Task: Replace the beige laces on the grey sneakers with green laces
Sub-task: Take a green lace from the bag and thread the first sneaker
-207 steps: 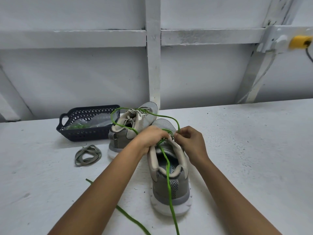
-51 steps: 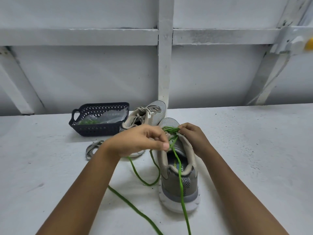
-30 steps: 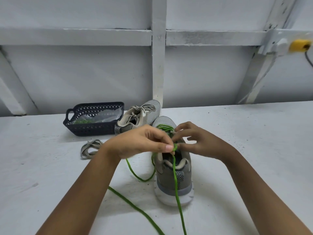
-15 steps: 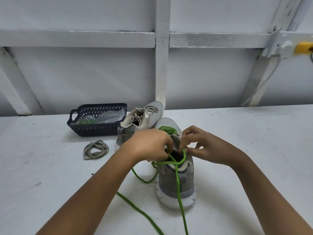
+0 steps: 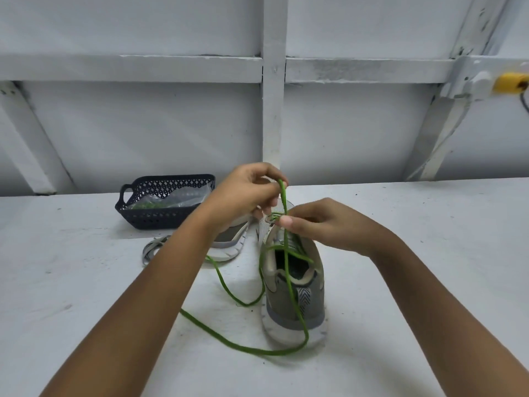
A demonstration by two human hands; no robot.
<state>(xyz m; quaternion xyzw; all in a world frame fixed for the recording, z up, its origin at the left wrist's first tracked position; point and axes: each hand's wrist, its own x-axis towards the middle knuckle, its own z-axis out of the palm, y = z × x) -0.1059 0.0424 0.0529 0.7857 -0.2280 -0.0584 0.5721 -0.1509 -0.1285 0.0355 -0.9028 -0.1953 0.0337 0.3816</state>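
Observation:
A grey sneaker [image 5: 296, 296] stands heel toward me on the white table, with a green lace [image 5: 289, 285] threaded through its front eyelets. My left hand [image 5: 246, 193] pinches one strand of that lace and holds it up above the toe. My right hand [image 5: 323, 224] pinches at the lacing on the tongue, its fingers curled. The lace's slack loops over the heel and across the table on the left. The second grey sneaker [image 5: 229, 242] sits behind my left arm, mostly hidden. A removed beige lace [image 5: 153, 247] lies coiled to its left.
A dark blue perforated basket [image 5: 163, 204] holding a clear bag with green laces stands at the back left near the white wall. A yellow plug [image 5: 509, 81] sits in a socket at the upper right.
My left hand has risen from the shoe's collar, drawing a lace strand up and taut. The slack that trailed off the front edge now loops round the heel. My right hand stays at the tongue.

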